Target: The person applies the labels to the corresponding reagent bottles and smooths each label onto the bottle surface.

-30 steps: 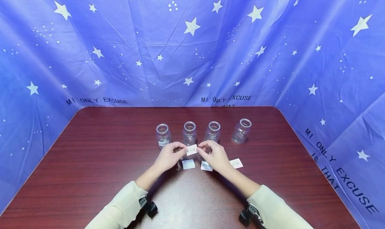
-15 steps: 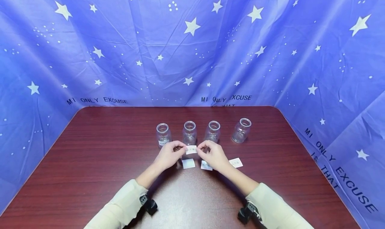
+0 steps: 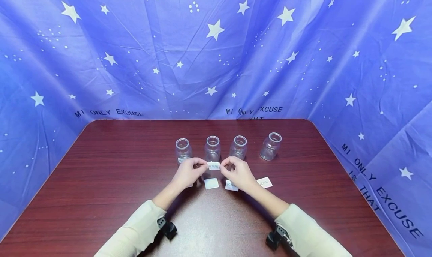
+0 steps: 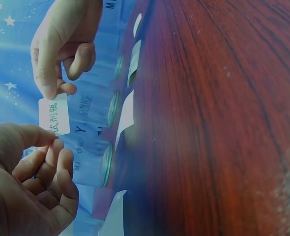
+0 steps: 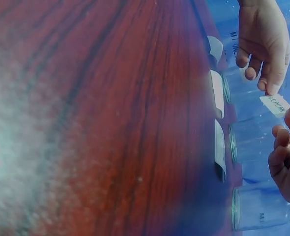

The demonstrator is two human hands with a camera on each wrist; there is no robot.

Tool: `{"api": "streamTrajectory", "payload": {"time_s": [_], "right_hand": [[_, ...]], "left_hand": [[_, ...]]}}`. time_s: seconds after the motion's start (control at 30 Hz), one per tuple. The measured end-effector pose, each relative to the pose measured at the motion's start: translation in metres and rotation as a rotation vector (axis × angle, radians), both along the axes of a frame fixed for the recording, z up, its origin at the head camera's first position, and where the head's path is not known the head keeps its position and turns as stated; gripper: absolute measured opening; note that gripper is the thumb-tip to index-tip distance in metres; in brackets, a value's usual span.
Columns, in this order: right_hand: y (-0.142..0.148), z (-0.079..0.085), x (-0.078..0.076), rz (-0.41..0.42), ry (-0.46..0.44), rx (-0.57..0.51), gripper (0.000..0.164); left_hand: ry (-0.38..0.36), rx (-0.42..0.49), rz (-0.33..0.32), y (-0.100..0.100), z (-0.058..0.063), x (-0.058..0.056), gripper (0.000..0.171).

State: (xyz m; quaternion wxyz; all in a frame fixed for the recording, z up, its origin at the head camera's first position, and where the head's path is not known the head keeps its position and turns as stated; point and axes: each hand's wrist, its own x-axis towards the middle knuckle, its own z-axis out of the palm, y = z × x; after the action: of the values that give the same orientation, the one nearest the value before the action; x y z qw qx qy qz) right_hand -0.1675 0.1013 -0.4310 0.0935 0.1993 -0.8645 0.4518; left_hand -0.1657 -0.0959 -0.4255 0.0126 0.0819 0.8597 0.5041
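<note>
A small white label [image 3: 213,166] with handwritten characters is stretched between both hands, in front of the second glass jar [image 3: 212,146] from the left. My left hand [image 3: 188,172] pinches its left edge between thumb and index finger. At the opposite edge, the thumb and index finger of my right hand [image 3: 239,172] pinch it. The left wrist view shows the label's [image 4: 54,115] green writing facing that camera. The leftmost jar [image 3: 183,146] bears a white label on its front, partly hidden by my left hand.
Two more clear jars, the third [image 3: 239,144] and the rightmost [image 3: 271,148], stand open-mouthed in the row. Nearer on the brown table [image 3: 216,227] lie a blank-looking paper piece [image 3: 211,183], a written one [image 3: 231,185] and another [image 3: 265,182] at right. A starry blue curtain [image 3: 182,80] hangs behind.
The held label has turned from tilted to nearly level and shifted slightly up and left towards the second jar, both hands moving a little with it. The jars have stayed put.
</note>
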Motion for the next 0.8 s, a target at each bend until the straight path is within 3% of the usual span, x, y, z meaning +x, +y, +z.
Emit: {"api": "streamTrajectory", "payload": {"time_s": [0.33,0.6,0.8], "right_hand": [[-0.003,-0.001,-0.011,-0.044,0.004,0.013,0.003],[-0.004,-0.005,-0.019,-0.082,-0.009,0.033,0.006],[-0.007,-0.011,-0.024,-0.129,-0.02,0.051,0.006]], "left_hand": [[0.03,-0.018,0.027,0.003,0.001,-0.006,0.01],[0.077,-0.096,0.08,0.01,-0.001,-0.012,0.01],[0.053,-0.149,0.118,0.012,-0.002,-0.014,0.011]]}}
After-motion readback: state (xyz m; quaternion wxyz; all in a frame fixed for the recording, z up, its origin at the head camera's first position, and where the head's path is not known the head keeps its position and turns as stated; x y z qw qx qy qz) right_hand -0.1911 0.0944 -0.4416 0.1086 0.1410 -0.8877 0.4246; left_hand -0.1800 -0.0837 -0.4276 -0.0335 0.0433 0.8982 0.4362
